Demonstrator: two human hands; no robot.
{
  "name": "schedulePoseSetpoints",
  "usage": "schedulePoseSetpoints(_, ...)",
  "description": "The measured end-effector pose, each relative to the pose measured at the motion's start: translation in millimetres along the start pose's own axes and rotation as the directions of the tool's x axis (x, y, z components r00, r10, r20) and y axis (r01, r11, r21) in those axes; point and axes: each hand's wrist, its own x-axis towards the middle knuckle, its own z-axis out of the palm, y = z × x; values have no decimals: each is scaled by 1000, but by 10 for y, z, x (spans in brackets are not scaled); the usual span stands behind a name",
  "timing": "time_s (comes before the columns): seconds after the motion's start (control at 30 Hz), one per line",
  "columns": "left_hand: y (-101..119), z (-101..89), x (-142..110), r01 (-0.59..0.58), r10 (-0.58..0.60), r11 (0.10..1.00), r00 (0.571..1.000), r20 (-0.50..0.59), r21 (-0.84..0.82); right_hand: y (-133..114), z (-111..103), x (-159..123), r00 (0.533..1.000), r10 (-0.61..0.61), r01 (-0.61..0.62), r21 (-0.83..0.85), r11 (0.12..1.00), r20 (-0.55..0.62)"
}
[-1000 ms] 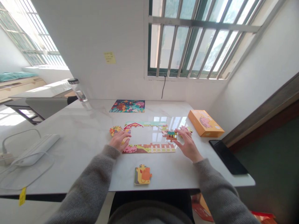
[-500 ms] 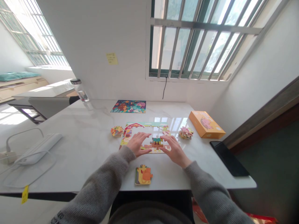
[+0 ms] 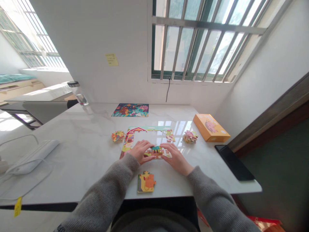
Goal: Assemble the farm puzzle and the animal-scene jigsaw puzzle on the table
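Note:
A farm-scene jigsaw puzzle (image 3: 138, 129) with a red barn lies partly assembled on the white table, its border framing a bare middle. My left hand (image 3: 141, 152) rests over its lower part, thumb and fingers apart. Facing it from the other side, my right hand (image 3: 175, 157) is also spread, fingertips pointing left. Between both sets of fingertips sits a teal and brown puzzle piece (image 3: 156, 149); whether the fingertips press on it is hard to tell. Nearer me lies a small stack of yellow and orange puzzle pieces (image 3: 146, 182).
Piles of pieces flank the puzzle: one pile (image 3: 117, 136) left, another pile (image 3: 190, 137) right. An orange box (image 3: 211, 128) and black phone (image 3: 234, 162) lie farther right. A picture sheet (image 3: 130, 110), water bottle (image 3: 78, 93) and power strip (image 3: 36, 157) are also present.
My right hand has moved left, closer to my left hand. The teal and brown piece has shifted slightly left. The whole view has also drifted a little.

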Motion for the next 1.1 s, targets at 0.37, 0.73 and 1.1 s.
schedulePoseSetpoints(0.37,-3,6,-15,26,-26,1000,1000,5,-7,67,-19,-23,998,36,-36,-13,999,-58)
schedulePoseSetpoints(0.73,5,45,-29,57,-58,978,998,0,-200,25,-17,-19,1000,-29,29,23,999,5)
schedulePoseSetpoints(1.1,-233,-33,-100,105,-123,984,985,-123,-142,237,-389,-56,903,168,-174,20,985,-395)
